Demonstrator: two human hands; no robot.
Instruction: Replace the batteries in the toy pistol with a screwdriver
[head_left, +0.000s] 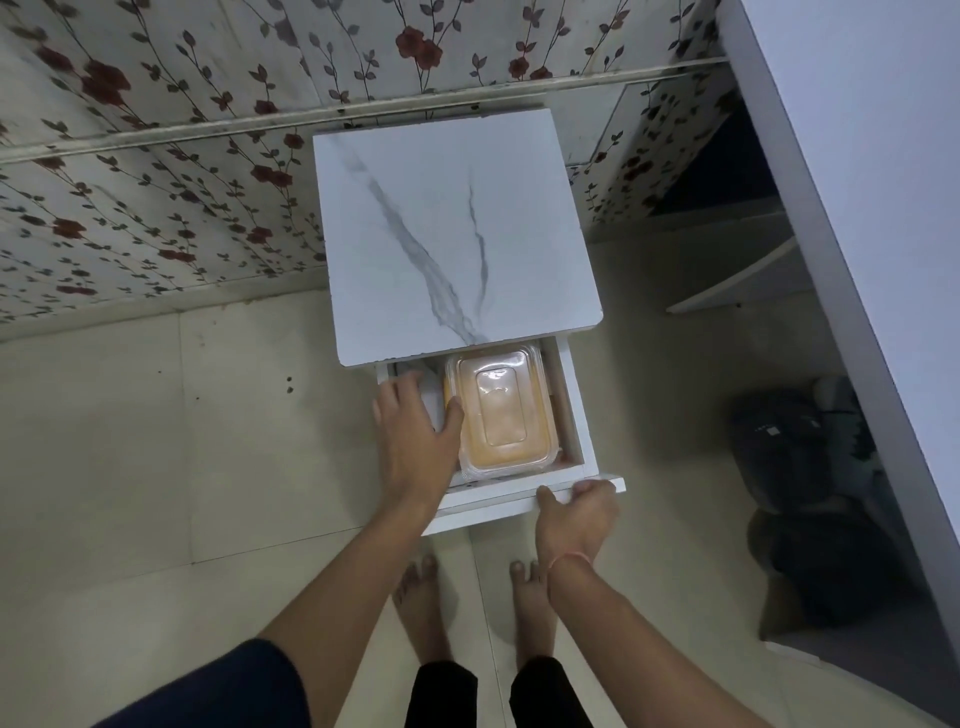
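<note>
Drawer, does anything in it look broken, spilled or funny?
Nothing stands out. The orange box lies flat in the open drawer, lid on, nothing spilled. The left hand reaches in beside it; the right hand grips the drawer front.

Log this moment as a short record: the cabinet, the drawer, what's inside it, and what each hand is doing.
cabinet: white, marble-patterned top
drawer: pulled open
container: orange, clear lid, lying in the drawer's right part
left hand: fingers relaxed, reaching into the drawer left of the container
right hand: grips the drawer's front edge
task tools: none in view
</note>
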